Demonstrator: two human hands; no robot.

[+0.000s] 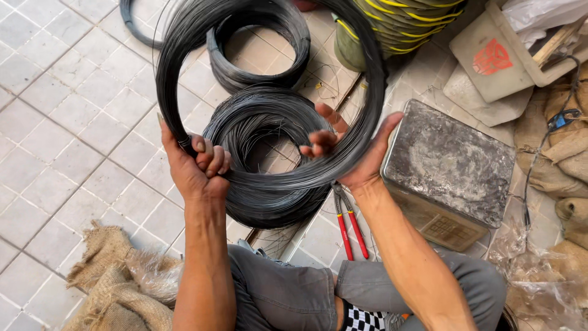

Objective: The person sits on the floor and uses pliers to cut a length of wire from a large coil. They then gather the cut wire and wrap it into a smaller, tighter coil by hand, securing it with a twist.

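Observation:
A large coil of thin black wire (184, 55) is held up in front of me over the tiled floor. My left hand (195, 164) is closed around its lower left part. My right hand (355, 147) presses against the lower right of the same coil, fingers spread and curled over the strands. Under it, another black wire coil (269, 208) lies flat on the floor. A third coil (245, 76) lies farther away, seen through the ring of the held one.
Red-handled pliers (349, 227) lie on the tiles by my right forearm. A grey metal box (450, 165) stands to the right. Burlap sacking (116, 282) lies at lower left, more sacks (563, 153) at right. A yellow-striped roll (398, 24) sits at the top.

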